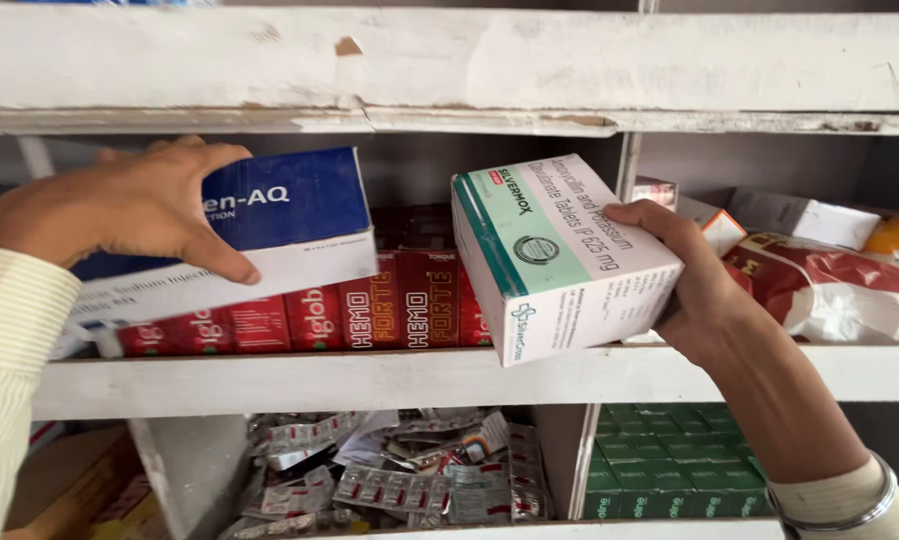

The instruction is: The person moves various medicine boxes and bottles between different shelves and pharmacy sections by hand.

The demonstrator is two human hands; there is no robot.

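Observation:
My left hand (135, 205) grips a blue and white medicine box (270, 225) from above, and the box rests tilted on a row of red cartons (370, 305) in the middle shelf bay. My right hand (695, 280) holds a white box with a green stripe (555, 260) from its right side, tilted in front of the same shelf. The two boxes are apart, with a gap between them.
White painted wooden shelves (370, 378) with chipped edges. A red and white bag (830, 285) and small boxes lie in the right bay. Below, loose silver blister strips (410, 480) fill one compartment and stacked green cartons (670, 470) the other. A metal bangle (850, 505) circles my right wrist.

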